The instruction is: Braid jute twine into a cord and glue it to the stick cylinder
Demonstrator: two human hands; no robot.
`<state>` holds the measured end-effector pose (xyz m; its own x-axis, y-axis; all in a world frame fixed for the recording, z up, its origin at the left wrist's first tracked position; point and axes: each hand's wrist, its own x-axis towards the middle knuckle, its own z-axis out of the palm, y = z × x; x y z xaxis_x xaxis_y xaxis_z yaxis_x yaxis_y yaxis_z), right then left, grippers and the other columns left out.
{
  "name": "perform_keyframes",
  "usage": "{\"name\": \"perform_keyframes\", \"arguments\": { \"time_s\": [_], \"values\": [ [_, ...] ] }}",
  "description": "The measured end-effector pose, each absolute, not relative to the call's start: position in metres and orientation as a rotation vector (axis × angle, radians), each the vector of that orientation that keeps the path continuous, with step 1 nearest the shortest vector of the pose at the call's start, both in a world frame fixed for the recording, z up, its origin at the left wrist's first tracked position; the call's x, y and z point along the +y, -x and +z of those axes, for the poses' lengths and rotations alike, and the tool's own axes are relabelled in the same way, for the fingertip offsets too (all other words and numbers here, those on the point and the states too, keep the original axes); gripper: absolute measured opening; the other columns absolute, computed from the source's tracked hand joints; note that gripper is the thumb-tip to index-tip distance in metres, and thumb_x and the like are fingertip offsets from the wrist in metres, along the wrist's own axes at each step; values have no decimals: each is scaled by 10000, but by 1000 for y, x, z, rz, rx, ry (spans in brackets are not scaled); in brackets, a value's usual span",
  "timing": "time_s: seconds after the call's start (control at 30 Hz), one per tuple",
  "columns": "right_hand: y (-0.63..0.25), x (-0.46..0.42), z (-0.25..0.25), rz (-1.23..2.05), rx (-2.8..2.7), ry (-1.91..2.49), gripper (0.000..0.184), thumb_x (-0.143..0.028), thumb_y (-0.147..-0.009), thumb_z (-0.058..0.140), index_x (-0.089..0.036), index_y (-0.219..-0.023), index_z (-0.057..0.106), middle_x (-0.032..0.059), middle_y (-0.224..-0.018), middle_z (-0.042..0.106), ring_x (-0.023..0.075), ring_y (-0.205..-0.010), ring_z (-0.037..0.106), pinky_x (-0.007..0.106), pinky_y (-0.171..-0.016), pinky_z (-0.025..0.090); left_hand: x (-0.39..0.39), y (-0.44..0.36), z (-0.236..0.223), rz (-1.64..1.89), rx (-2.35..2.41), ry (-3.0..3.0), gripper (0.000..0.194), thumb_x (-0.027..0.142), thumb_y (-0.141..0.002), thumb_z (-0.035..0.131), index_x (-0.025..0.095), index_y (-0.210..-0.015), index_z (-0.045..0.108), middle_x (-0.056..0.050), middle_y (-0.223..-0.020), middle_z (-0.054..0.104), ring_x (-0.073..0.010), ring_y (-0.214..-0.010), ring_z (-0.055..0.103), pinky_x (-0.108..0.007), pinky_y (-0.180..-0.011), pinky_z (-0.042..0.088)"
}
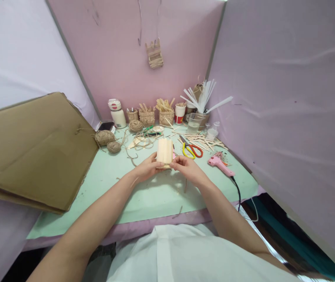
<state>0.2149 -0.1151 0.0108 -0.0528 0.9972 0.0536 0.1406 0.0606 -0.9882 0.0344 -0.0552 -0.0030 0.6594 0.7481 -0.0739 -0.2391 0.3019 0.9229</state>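
Observation:
Between my hands, above the middle of the table, is a small panel of pale craft sticks set side by side. My left hand grips its lower left edge, fingers partly hidden behind it. At the lower right corner, my right hand pinches the panel's edge. A bit of pink shows just behind its right side. Scissors with yellow and red handles lie beyond my right hand. Farther right rests a pink hot glue gun with a black cord.
Twine balls and loose twine lie at the left back. Stick-filled baskets, a white bottle and a cup of white strips line the back. Loose sticks spread at right. Large cardboard leans at left.

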Motion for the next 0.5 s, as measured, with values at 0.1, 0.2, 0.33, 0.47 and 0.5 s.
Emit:
{"name": "perform_keyframes", "arguments": {
  "time_s": [0.1,0.2,0.33,0.47,0.5],
  "values": [
    [-220,-115,13,1144,-1384,1229,320,-468,-669,672,-178,-715,545,-23,-650,532,113,-614,449,259,-602,320,-53,-32,-3,706,549,-1054,573,164,-666,726,180,-1190,497,-147,-1222,599,-249,-1049,614,-429,-977,428],
    [-226,-117,17,1144,-1380,1241,312,-461,-672,676,-178,-725,556,-19,-664,544,116,-626,458,263,-614,325,-52,-31,-2,724,533,-1034,566,173,-671,726,172,-1188,496,-154,-1209,608,-255,-1036,623,-456,-989,417],
    [-230,-120,22,1131,-1373,1272,312,-479,-675,672,-185,-714,577,-27,-621,521,113,-586,425,267,-583,302,-50,-31,-2,727,491,-1035,562,176,-686,715,171,-1202,493,-162,-1221,605,-267,-1053,615,-467,-986,416],
    [-229,-122,26,1110,-1362,1265,316,-487,-679,671,-187,-702,577,-28,-612,504,106,-569,394,264,-563,284,-50,-30,-1,703,427,-1036,579,196,-692,706,168,-1226,485,-164,-1233,597,-271,-1070,603,-465,-982,417],
    [-229,-122,26,1105,-1362,1261,317,-489,-682,669,-187,-704,577,-27,-614,502,104,-568,388,263,-560,282,-51,-30,0,693,415,-1034,576,203,-690,706,163,-1224,491,-164,-1230,598,-271,-1070,602,-461,-982,416]
  ]
}}
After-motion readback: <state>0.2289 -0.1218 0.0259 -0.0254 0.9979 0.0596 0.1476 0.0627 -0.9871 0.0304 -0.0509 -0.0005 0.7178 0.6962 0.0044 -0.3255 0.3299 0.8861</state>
